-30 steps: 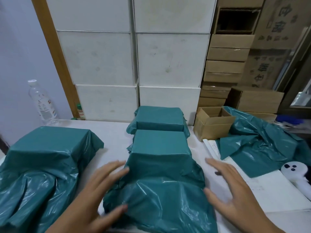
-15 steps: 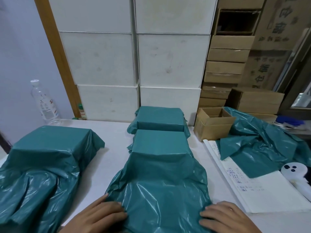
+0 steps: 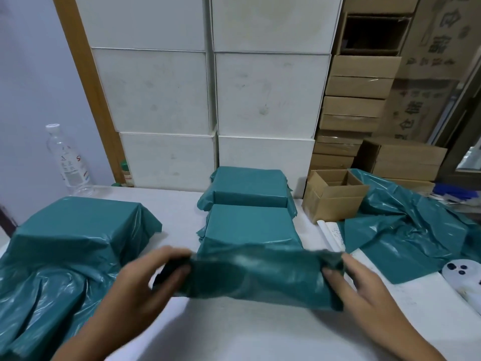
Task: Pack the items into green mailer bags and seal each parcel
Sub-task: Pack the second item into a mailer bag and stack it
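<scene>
A boxed item sits inside a green mailer bag (image 3: pixel 251 226) at the middle of the white table. The bag's loose open end (image 3: pixel 255 278) is lifted off the table and folded back toward the box. My left hand (image 3: pixel 148 280) pinches its left corner and my right hand (image 3: pixel 356 280) pinches its right corner. Behind it lies another wrapped green parcel (image 3: pixel 251 187). A third bagged box (image 3: pixel 75 226) stands at the left with its open end spread loose.
Empty green mailer bags (image 3: pixel 406 225) lie in a heap at the right, beside a small open cardboard box (image 3: pixel 334 196). A white hand-held device (image 3: pixel 463 278) and a paper sheet (image 3: pixel 335 234) lie at the right. A water bottle (image 3: pixel 66 158) stands far left. White boxes (image 3: pixel 216 100) line the wall.
My hands slid down the bag to its near edge, took hold of both corners, then raised the loose end and folded it back toward the box.
</scene>
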Demonstrator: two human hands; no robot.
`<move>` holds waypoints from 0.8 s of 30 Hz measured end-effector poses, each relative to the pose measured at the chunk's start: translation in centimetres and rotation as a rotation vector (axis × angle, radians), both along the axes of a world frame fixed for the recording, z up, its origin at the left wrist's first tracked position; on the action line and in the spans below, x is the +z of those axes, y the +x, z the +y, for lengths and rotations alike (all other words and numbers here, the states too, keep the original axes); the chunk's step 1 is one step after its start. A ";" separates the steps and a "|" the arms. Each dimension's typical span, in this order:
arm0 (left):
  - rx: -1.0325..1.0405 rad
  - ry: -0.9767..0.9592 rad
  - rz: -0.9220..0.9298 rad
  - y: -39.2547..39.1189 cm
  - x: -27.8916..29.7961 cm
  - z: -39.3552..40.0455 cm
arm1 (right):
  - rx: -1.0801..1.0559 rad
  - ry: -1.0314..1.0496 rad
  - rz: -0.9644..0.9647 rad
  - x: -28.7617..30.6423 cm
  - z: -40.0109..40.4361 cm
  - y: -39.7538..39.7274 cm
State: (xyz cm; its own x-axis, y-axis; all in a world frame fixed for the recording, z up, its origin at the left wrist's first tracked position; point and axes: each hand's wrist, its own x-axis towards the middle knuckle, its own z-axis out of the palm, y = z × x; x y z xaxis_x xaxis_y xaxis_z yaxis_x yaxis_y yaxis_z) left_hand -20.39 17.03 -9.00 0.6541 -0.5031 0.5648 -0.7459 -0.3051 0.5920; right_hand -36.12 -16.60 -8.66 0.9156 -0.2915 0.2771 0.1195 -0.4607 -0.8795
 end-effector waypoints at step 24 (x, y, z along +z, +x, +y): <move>0.093 0.011 0.376 11.8 0.7 -10.1 | -0.214 0.232 0.048 -2.1 -1.9 14.3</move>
